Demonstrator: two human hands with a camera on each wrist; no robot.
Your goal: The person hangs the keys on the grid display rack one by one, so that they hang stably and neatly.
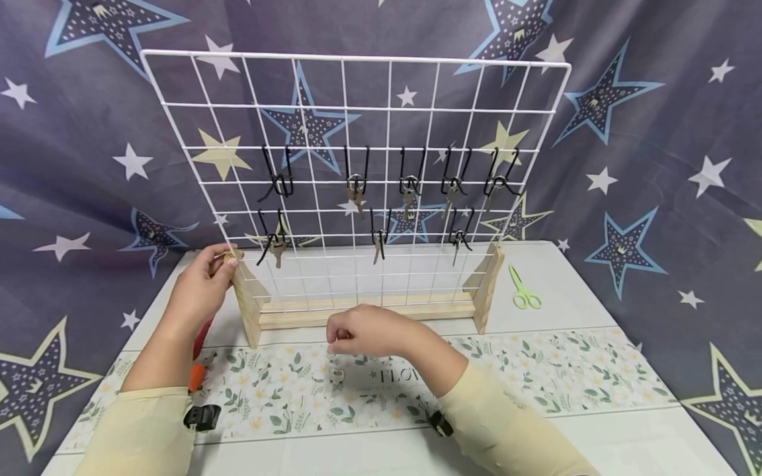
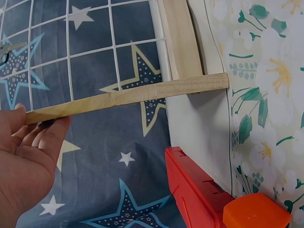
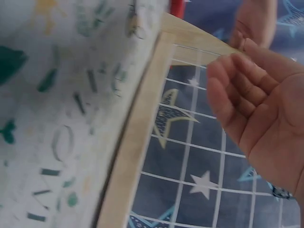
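A white wire grid [image 1: 389, 107] stands in a wooden base [image 1: 369, 315]. Black hooks [image 1: 277, 185] hang on it in two rows, most carrying keys [image 1: 356, 192]; no key is plain on the upper left one. My left hand [image 1: 201, 284] grips the top of the left wooden side support [image 1: 247, 301], thumb on one side and fingers on the other in the left wrist view. In front of the grid, my right hand [image 1: 372, 330] hovers over the table with loosely curved fingers. Its palm [image 3: 270, 128] holds nothing visible. Beneath it lies a small pale object [image 1: 337, 377], too small to identify.
Green scissors [image 1: 524, 291] lie right of the base. Left of it are a red object [image 2: 194, 190] and an orange piece [image 2: 256, 211], partly behind my left forearm. A floral strip [image 1: 286, 396] crosses the white table. Star-patterned cloth [image 1: 649, 165] hangs behind and at both sides.
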